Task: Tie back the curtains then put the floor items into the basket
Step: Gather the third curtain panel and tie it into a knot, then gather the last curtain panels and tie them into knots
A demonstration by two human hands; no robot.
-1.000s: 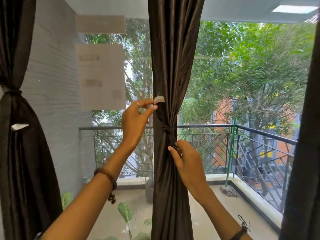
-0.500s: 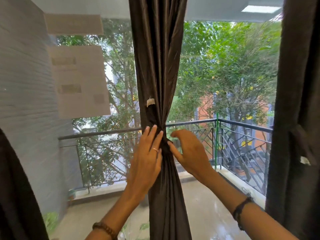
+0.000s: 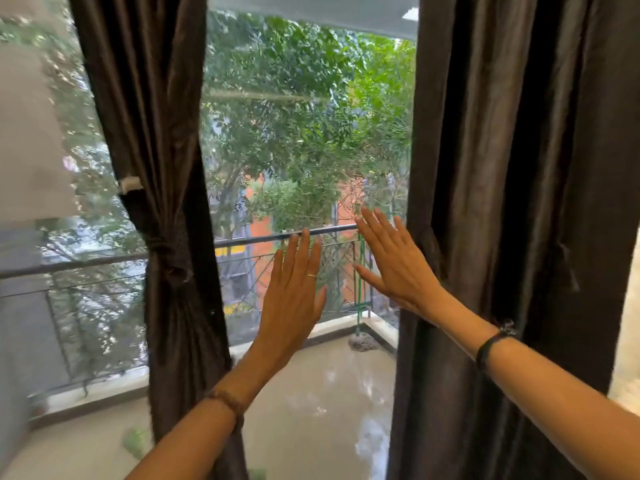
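two dark curtains, both hands flat and holding nothing between them.

the tied curtain [image 3: 169,237] hangs in the left half of the frame, cinched at mid height by a dark tie-back [image 3: 166,251], with a small pale tab [image 3: 131,183] sticking out at its left edge above the knot. the second curtain [image 3: 502,202] fills the right side from top to bottom and hangs wide. the left hand [image 3: 294,292] is raised in the centre, fingers straight and together, grasping nothing, apart from both curtains. the right hand [image 3: 391,261] sits just right of centre, fingers spread and released, its far edge at the inner edge of the second curtain; i cannot tell whether it touches. behind them a balcony railing [image 3: 242,240] crosses the middle, a green-handled mop [image 3: 362,337] stands in the corner, and trees [image 3: 294,116] fill the upper centre.
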